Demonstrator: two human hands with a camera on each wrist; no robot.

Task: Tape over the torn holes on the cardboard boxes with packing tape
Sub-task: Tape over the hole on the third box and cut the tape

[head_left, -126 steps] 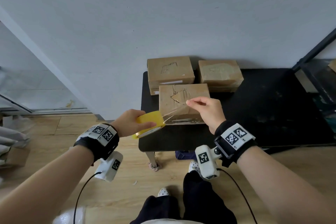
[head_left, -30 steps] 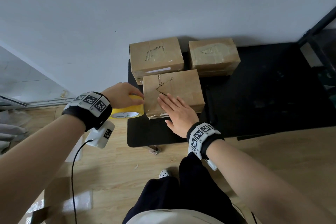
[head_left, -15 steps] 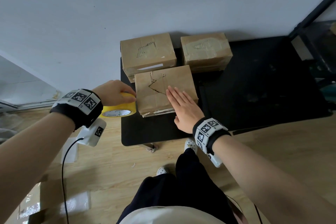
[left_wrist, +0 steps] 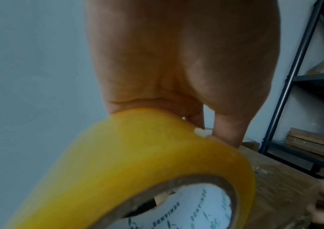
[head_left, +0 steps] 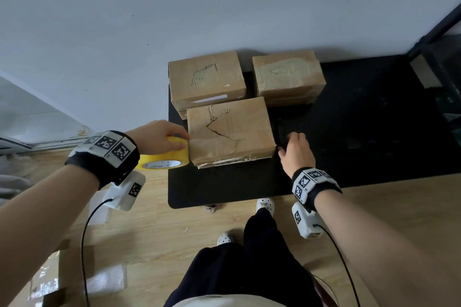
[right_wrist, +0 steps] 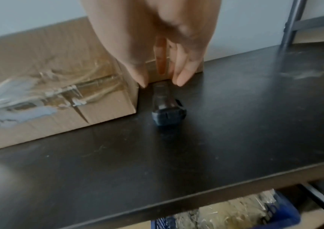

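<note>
While my left grip (head_left: 159,136) clasps the tape roll (head_left: 163,157) beside the torn box (head_left: 230,132), my right grip (head_left: 295,151), fingers straight, reaches over a black tool (right_wrist: 167,106).

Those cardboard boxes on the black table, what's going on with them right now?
A person is patching torn boxes. The left hand grips a yellow tape roll against the left side of the front box, whose top has a V-shaped tear. The right hand reaches down beside that box's right end toward a black tool on the table, fingers just above it. Two more boxes sit behind.
</note>
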